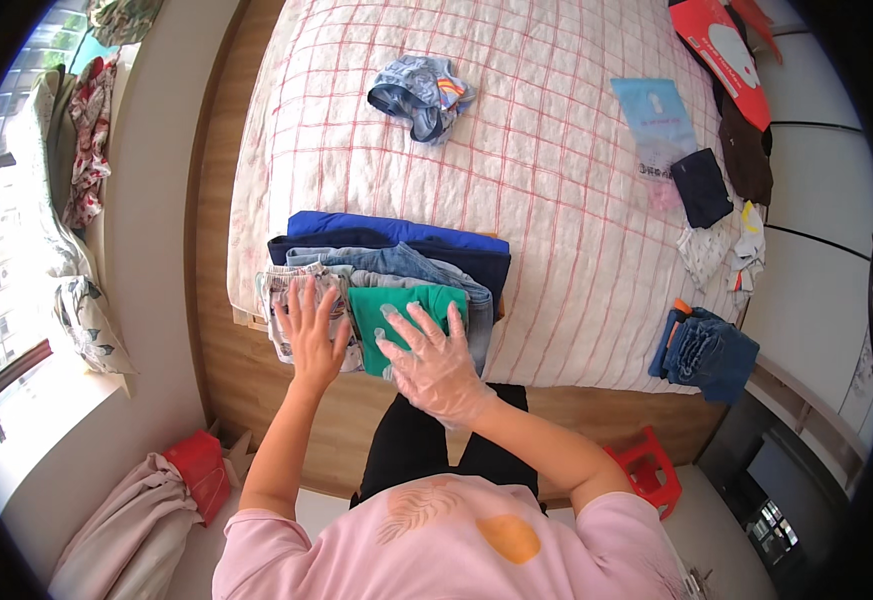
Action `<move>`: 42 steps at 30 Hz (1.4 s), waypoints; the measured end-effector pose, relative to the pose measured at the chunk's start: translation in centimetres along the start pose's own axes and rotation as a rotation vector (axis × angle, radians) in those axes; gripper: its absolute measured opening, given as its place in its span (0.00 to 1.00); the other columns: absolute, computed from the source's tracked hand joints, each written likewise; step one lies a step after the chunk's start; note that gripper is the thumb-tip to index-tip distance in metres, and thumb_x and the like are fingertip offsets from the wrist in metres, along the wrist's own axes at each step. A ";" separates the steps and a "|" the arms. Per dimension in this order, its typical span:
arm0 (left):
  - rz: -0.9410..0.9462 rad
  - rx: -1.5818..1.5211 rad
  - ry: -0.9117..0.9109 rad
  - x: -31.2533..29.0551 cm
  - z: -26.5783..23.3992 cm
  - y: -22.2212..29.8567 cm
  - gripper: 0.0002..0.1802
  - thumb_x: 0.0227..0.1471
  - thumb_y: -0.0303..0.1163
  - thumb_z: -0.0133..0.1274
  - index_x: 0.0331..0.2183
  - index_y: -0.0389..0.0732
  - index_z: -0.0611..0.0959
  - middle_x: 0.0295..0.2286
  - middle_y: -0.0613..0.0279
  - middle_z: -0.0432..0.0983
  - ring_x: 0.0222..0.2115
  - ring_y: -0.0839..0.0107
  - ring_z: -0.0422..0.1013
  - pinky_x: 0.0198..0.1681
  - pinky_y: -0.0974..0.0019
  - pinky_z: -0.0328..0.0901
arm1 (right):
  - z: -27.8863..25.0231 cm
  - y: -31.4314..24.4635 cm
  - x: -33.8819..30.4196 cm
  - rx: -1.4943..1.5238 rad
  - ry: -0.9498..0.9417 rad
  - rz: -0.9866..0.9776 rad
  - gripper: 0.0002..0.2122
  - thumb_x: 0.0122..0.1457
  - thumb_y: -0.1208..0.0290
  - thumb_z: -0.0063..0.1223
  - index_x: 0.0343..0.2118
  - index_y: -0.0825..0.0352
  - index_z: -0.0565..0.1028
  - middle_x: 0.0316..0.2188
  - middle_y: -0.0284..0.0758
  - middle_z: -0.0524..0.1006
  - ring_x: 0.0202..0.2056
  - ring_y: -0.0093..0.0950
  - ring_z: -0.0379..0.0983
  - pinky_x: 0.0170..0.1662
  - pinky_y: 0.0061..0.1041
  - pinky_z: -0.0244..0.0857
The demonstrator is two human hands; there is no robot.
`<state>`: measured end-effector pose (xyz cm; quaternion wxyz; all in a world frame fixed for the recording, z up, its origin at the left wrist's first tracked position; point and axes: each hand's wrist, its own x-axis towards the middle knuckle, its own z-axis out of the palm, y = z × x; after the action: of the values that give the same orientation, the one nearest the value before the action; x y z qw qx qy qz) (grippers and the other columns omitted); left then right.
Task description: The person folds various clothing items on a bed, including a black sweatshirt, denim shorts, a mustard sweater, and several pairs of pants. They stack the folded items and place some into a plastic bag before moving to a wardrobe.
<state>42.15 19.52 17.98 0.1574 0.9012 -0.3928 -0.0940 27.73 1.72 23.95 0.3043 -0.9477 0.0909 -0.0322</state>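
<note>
My left hand (313,335) is bare, its fingers spread over a folded light patterned garment (278,300) at the near edge of the bed. A clear plastic glove covers my right hand (434,368), whose fingers are apart over a folded green garment (366,310). Whether either palm presses on the cloth cannot be told from above. Both garments lie side by side on a stack. Behind and under them show blue jeans (396,262), a navy piece (481,265) and a bright blue piece (426,233).
A crumpled grey-blue garment (421,97) lies farther back on the checked bedspread (546,200). To the right are a plastic bag (656,115), a dark folded garment (702,188) and folded jeans (706,350). A red stool (646,468) stands on the floor near my right elbow.
</note>
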 end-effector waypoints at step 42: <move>-1.008 -1.518 -0.910 -2.1 42.4 62.4 0.27 0.56 0.50 0.37 0.49 0.42 0.69 0.45 0.62 0.70 0.45 0.66 0.66 0.48 0.64 0.60 | -25.4 54.0 -68.8 0.265 1.455 1.585 0.09 0.57 0.70 0.47 0.36 0.69 0.74 0.30 0.32 0.74 0.31 0.20 0.68 0.36 0.17 0.62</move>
<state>-14.03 -27.88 0.80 0.4653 0.5026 0.1734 -0.7077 -50.97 -42.70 12.75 0.2115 -0.3326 0.8320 -0.3905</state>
